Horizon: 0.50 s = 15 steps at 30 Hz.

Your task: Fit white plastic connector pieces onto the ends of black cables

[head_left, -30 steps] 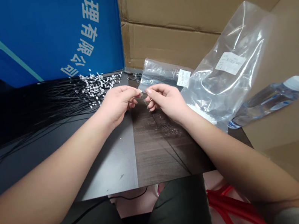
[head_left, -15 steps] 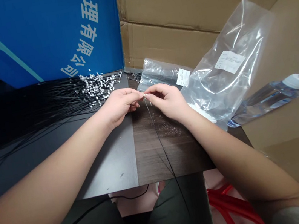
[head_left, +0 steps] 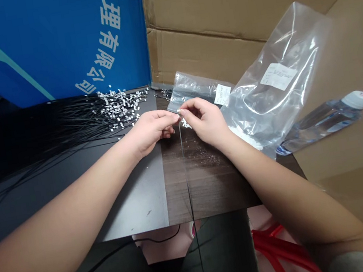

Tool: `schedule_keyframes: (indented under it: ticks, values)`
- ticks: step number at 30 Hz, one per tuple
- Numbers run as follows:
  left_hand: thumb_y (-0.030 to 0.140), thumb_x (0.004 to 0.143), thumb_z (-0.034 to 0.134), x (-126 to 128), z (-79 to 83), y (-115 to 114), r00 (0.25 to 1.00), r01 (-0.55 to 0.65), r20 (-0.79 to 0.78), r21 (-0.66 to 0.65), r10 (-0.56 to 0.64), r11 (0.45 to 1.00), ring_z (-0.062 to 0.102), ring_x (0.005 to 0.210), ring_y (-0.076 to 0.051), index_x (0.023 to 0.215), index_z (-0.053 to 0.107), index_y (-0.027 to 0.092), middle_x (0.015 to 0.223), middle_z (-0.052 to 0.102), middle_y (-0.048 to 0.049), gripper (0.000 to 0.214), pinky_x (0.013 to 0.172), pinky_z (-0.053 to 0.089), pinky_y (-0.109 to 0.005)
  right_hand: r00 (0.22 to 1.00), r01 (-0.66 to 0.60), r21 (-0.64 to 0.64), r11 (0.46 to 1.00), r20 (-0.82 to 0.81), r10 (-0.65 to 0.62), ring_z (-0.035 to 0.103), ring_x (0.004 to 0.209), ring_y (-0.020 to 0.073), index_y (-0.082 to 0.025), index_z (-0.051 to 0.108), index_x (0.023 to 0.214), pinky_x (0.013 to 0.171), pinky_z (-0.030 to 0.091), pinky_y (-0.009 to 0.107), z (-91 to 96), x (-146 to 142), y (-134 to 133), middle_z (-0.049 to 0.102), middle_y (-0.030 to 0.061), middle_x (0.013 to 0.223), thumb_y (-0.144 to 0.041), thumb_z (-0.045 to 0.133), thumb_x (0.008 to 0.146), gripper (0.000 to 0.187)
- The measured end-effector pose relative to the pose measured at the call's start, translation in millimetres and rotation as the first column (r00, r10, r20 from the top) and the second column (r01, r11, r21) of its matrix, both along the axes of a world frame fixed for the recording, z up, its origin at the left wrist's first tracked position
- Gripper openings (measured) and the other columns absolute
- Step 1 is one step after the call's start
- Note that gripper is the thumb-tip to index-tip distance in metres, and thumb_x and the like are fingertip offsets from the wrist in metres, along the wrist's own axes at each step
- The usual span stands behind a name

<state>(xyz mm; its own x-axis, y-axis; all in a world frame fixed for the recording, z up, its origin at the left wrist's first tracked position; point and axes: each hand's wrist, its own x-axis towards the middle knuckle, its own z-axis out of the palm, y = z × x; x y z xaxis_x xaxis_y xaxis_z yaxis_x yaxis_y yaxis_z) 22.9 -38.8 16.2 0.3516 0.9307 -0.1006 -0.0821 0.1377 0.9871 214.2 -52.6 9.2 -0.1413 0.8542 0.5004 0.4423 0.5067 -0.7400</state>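
Note:
My left hand (head_left: 150, 129) and my right hand (head_left: 204, 120) meet fingertip to fingertip above the dark wooden table (head_left: 204, 188). Both are closed in a pinch on the top end of a thin black wire (head_left: 187, 177), where a tiny white piece shows between the fingers. The wire hangs straight down from the pinch, past the table's front edge and over my lap. To the left lies a pile of black wires with small white ends (head_left: 61, 123).
Two clear plastic bags lie behind and right of my hands, a small one (head_left: 194, 88) and a large one (head_left: 278, 87). A water bottle (head_left: 328, 120) lies on its side at right. Blue board and cardboard stand behind. Red tubing (head_left: 277, 250) shows below.
The wire that slanted right toward my lap now hangs straight down. Both hands have shifted slightly up and away, still pinched together.

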Motion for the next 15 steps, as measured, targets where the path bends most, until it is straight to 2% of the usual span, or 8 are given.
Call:
schedule_keyframes:
  ticks: [8,12,15]
  values:
    - [0.027,0.074,0.082,1.0,-1.6,2.1,0.999,-0.027,-0.039,0.104,0.032,0.994,0.053,0.061,-0.011,0.072,0.075,0.017,0.066,0.062,-0.0010,0.013,0.061,0.041,-0.028,0.997,-0.009,-0.078,0.997,-0.079,0.003,0.063,0.082,0.0182,-0.024,0.072,0.097,0.079,0.049,0.035,1.7,-2.3,-1.5,0.074,0.0025,0.094,-0.032,0.068,0.096,0.009]
    - [0.026,0.074,0.079,0.7,-1.6,2.0,0.994,-0.043,-0.093,0.174,0.059,0.984,0.052,0.060,-0.012,0.072,0.075,0.017,0.064,0.062,-0.0008,0.010,0.062,0.041,-0.028,0.982,-0.067,-0.189,0.980,-0.185,0.031,0.061,0.075,0.0155,-0.022,0.074,0.096,0.073,0.049,0.032,2.0,0.2,1.5,0.073,0.0016,0.089,-0.035,0.068,0.096,0.014]
    - [0.027,0.075,0.078,0.2,-1.3,1.3,0.989,-0.030,-0.133,0.214,0.059,0.976,0.053,0.062,-0.012,0.075,0.076,0.017,0.069,0.066,-0.0018,0.010,0.064,0.043,-0.029,0.977,-0.114,-0.273,0.955,-0.206,0.058,0.058,0.067,0.0135,-0.022,0.074,0.091,0.066,0.047,0.030,3.1,2.8,3.8,0.071,0.0002,0.081,-0.039,0.068,0.096,0.019]
